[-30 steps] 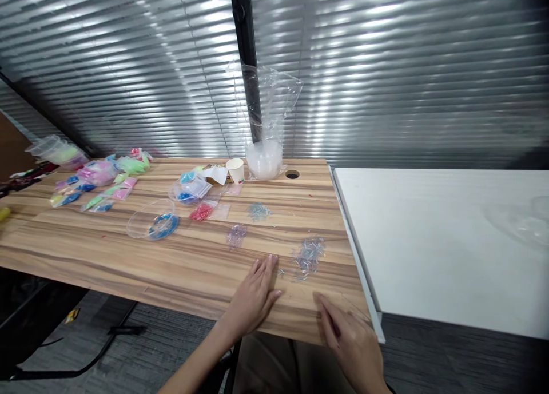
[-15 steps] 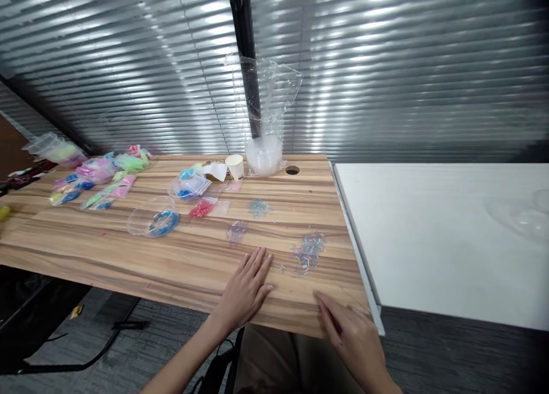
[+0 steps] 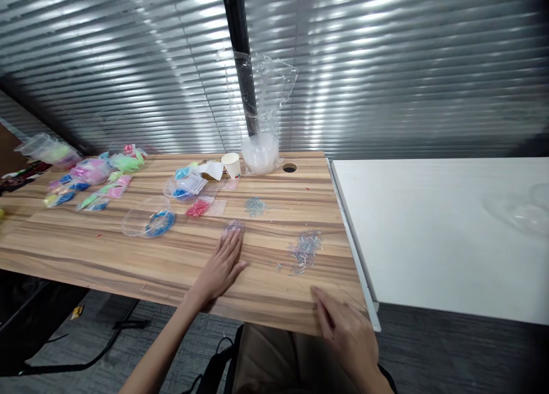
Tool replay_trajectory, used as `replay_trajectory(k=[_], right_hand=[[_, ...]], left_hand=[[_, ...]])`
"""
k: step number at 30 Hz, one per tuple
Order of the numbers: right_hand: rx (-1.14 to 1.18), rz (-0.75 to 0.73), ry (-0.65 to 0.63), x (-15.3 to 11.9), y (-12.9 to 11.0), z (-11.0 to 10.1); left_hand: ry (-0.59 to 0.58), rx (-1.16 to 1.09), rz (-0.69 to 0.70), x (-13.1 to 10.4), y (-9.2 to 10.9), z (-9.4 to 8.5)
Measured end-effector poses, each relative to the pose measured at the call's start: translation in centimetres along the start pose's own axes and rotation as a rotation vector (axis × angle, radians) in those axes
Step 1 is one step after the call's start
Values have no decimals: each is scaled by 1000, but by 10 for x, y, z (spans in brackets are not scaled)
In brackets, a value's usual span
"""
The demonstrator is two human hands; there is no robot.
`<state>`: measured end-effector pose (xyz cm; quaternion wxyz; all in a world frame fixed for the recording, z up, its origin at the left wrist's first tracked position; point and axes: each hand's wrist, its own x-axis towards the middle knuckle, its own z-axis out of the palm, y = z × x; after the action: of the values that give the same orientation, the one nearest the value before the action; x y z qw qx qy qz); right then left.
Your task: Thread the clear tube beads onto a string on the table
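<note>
My left hand [image 3: 221,268] lies palm down on the wooden table, fingers stretched out, with its fingertips at the near edge of a small purple bead pile [image 3: 234,227]. Near the front right edge rests my right hand [image 3: 345,325], its index finger and thumb extended and the other fingers curled under. Beyond it is a larger pile of silvery-blue tube beads [image 3: 306,250]. A third, blue-grey bead pile [image 3: 255,206] lies farther back. Neither hand visibly holds anything.
A clear dish with blue beads [image 3: 159,223], a red bead packet [image 3: 198,208], a paper cup [image 3: 231,166] and a bagged white bowl stack [image 3: 260,152] stand on the wooden table [image 3: 184,268]. Colourful packets [image 3: 92,171] lie left. A white table [image 3: 429,228] adjoins right.
My left hand has moved left and slightly forward, from beside the large bead pile to the purple one. My right hand stays nearly in place. The view has shifted slightly.
</note>
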<state>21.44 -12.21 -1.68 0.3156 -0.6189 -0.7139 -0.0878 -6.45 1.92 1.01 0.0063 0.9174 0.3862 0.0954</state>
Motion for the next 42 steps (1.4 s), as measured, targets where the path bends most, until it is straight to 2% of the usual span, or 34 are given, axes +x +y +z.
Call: replay_trajectory(k=[3,7,10,19,29,42], right_hand=[[16,18,6,-1,-1,1],[44,20,-19,-2,-1,0],[56,8,-27,-3,0,0],[53,11,-5,-1,-2,0],[55,-6,-13,-3,-1,0],[31,-6,11,-4,-1,2]], left_hand=[[-11,-48,65,4,24,-2],[-97,-170,233,11,64,-2],[-153,-201,242,14,78,-2],[-200,-162,226,5,70,-2],[-123,-74,214,4,72,0],[-89,-2,200,4,73,2]])
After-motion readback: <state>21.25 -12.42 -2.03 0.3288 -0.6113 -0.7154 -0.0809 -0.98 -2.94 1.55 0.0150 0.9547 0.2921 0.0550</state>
